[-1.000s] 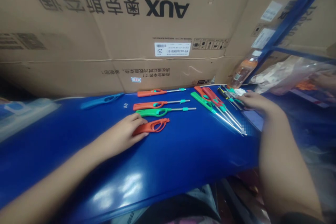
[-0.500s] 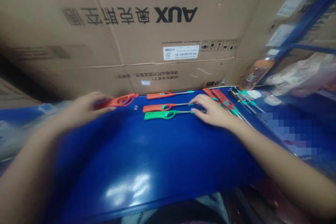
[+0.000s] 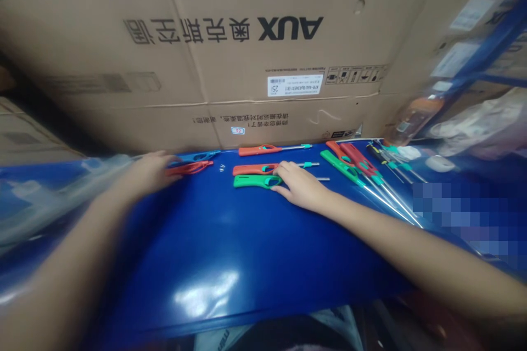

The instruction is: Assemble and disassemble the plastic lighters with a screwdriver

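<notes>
The person's left hand (image 3: 154, 173) has brought the orange-red plastic lighter shell (image 3: 193, 167) just beside the blue plastic shell (image 3: 206, 156) on the glossy blue table (image 3: 185, 241), grouping the two; blur hides whether its fingers pinch; the right hand (image 3: 302, 186), thumb and fingers parted, has reached the green plastic lighter (image 3: 249, 181).

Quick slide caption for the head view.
Left hand at a red-orange casing, right hand at a green lighter, blue tabletop.
</notes>
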A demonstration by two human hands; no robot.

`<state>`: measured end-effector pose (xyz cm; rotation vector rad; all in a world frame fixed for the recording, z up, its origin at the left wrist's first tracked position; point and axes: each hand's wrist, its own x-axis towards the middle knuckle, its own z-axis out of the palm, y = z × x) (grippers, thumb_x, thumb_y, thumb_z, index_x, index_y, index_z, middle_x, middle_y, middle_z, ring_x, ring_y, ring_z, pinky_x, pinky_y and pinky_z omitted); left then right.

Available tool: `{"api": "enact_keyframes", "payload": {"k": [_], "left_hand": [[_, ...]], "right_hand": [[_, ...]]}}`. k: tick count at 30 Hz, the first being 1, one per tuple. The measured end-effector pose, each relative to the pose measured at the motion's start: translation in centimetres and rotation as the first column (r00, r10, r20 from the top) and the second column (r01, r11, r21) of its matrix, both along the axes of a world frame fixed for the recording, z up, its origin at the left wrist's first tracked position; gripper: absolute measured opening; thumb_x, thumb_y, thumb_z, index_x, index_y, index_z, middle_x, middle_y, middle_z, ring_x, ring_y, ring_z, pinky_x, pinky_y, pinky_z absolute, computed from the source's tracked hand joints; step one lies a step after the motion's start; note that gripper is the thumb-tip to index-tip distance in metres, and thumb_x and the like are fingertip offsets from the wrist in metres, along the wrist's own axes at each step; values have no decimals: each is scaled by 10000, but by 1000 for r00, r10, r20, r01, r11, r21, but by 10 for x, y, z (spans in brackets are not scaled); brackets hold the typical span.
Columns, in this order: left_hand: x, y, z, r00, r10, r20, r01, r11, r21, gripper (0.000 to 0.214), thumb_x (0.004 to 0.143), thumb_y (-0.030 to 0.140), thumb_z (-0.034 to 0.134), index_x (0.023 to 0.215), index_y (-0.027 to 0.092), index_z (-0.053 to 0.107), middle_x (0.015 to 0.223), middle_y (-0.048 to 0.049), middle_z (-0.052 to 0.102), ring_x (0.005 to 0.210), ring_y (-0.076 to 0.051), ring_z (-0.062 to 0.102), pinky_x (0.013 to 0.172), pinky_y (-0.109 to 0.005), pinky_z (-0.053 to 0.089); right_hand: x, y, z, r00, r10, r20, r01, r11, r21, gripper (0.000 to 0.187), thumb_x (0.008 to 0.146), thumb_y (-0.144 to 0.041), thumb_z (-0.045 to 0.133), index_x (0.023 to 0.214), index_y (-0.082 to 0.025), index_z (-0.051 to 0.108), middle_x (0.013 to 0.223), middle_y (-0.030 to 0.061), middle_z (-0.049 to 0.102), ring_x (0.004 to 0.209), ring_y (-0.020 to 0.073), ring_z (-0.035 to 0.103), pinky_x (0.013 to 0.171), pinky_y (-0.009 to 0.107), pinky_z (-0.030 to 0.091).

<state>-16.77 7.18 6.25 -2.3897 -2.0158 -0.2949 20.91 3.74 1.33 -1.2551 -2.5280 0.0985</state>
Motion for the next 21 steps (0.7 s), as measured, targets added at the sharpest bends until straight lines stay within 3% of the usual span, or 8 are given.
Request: {"api": "enact_keyframes", "payload": {"k": [3,5,7,12,21], "left_hand": [[45,-21,-6,971,-239,-2,239,971,-20,471,859,472,620,1240,203,688,1264,-103,681,1161,-293,614,1052,-407,455],[78,-39,-14,885,-461,64,462,887,11,417,947,469,563,1246,200,672,1250,-115,668,1172,-287,603,1059,-433,455],[107,-57,-23,806,-572,154,580,814,-14,320,979,397,558,1220,220,672,1174,-102,679,1086,-257,633,989,-408,503],[141,-82,-36,781,-571,254,600,799,-48,196,962,307,617,1114,194,668,1044,-82,654,975,-236,636,882,-373,542],[145,-89,-41,783,-544,300,574,819,-14,178,933,220,632,1108,187,622,1084,-82,614,1045,-250,604,928,-405,531]], "right_hand": [[5,-4,4,996,93,8,-92,994,-58,197,942,-258,656,1099,-154,599,1156,139,638,1100,271,585,951,433,495],[11,-9,10,990,142,12,-141,985,-101,173,944,-246,652,1083,-165,589,1116,111,647,1060,244,604,911,391,510],[16,-16,16,985,171,23,-166,975,-145,154,941,-248,655,1056,-177,582,1076,90,641,1000,231,613,865,371,518],[18,-39,26,985,172,18,-165,966,-198,280,897,-367,719,1029,-190,547,1099,97,597,1030,261,559,865,393,503],[4,-51,16,997,76,-19,-78,989,-125,276,892,-294,712,1062,-160,542,1081,123,583,1042,288,543,894,439,496]]}}
